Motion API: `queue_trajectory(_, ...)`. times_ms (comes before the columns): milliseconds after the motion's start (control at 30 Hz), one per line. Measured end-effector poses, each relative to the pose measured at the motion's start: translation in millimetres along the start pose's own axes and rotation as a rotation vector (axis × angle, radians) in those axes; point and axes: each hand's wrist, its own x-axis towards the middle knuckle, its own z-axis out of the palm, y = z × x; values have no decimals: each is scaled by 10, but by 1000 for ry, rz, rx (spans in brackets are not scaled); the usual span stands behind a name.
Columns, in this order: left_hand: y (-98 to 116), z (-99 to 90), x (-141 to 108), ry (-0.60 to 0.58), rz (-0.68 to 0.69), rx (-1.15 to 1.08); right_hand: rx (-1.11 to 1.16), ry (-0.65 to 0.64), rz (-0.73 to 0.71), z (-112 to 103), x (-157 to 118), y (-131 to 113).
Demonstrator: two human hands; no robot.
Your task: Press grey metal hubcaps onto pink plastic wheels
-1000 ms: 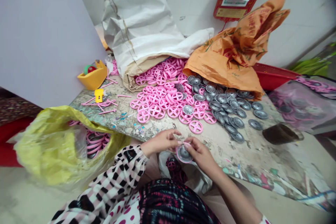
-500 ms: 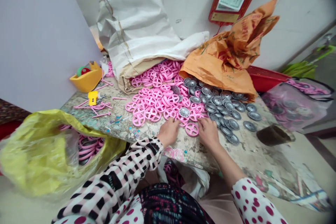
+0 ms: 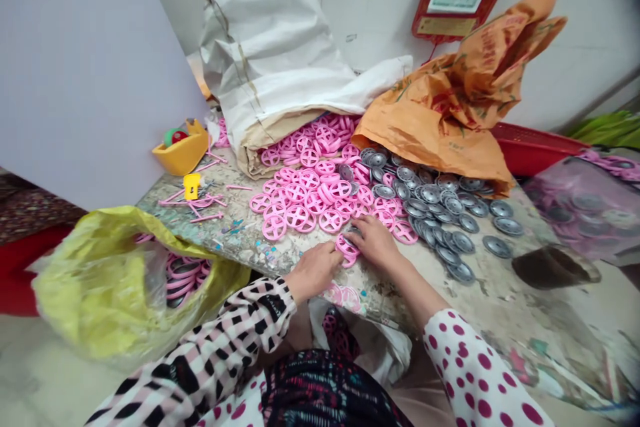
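My left hand [image 3: 314, 272] and my right hand [image 3: 375, 243] meet at the near edge of a heap of pink plastic spoked wheels [image 3: 305, 197]. Fingers of both hands close on one pink plastic wheel [image 3: 347, 250], which is partly hidden by them. A grey metal disc may lie under my right fingers, but I cannot be sure. Just right of my right hand lies a pile of grey metal hub discs [image 3: 440, 230]. The worn, paint-stained table [image 3: 493, 300] carries both heaps.
A yellow plastic bag [image 3: 95, 280] of pink wheels hangs at the table's left edge. White [image 3: 270, 47] and orange [image 3: 440, 113] sacks stand behind the heaps. Pink rods and a yellow bowl [image 3: 183, 153] lie at the back left. A clear bag [image 3: 585, 213] and red crate [image 3: 535, 150] stand right.
Half a second ago my hands lay apart on the table by the heap. Now they have come together on a pink wheel. One second ago they held a wheel with a grey disc above the table edge.
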Motion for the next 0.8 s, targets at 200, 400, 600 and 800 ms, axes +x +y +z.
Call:
queue_trajectory(200, -66, -58, -170, -16, -17, -50, -76, -37, -30, -12, -167, -70)
queue_trajectory(400, -47, -78, -181, 58, -122, -212, 194, 109, 75, -8, -173, -3)
queue_trajectory(600, -4, -129, -20, 181, -208, -288, 144, 434, -79, -32, -789, 49)
queue_trajectory(800, 93, -149, 214, 11, -233, -240, -42, 283, -191, 180, -1464, 83)
